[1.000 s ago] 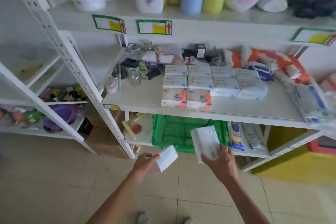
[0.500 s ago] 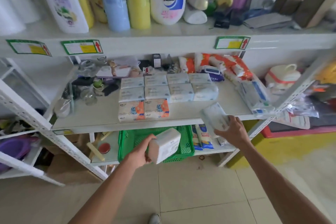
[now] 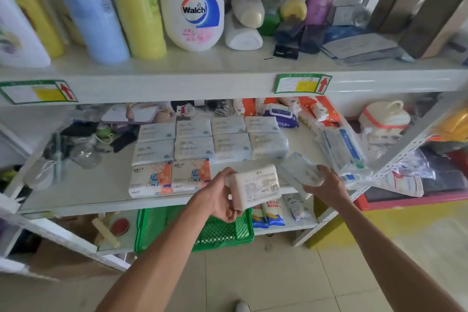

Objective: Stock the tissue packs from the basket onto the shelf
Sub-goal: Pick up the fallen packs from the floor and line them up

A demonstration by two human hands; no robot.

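Note:
My left hand grips a white tissue pack at the front edge of the middle shelf, its printed back facing me. My right hand holds a second, pale blue tissue pack tilted over the shelf's right front area. Several tissue packs lie in neat rows on the shelf, with two orange-printed packs in front. The green basket sits on the lower shelf, below my hands.
Tall bottles and a Walch jug fill the top shelf. Plastic-wrapped goods crowd the shelf's right end; glass jars and small items crowd its left. A slanted white shelf post stands at the right. Tiled floor lies beneath.
Both hands rose from in front of the basket to the middle shelf's front edge, each carrying its pack. The view has moved closer to the shelf.

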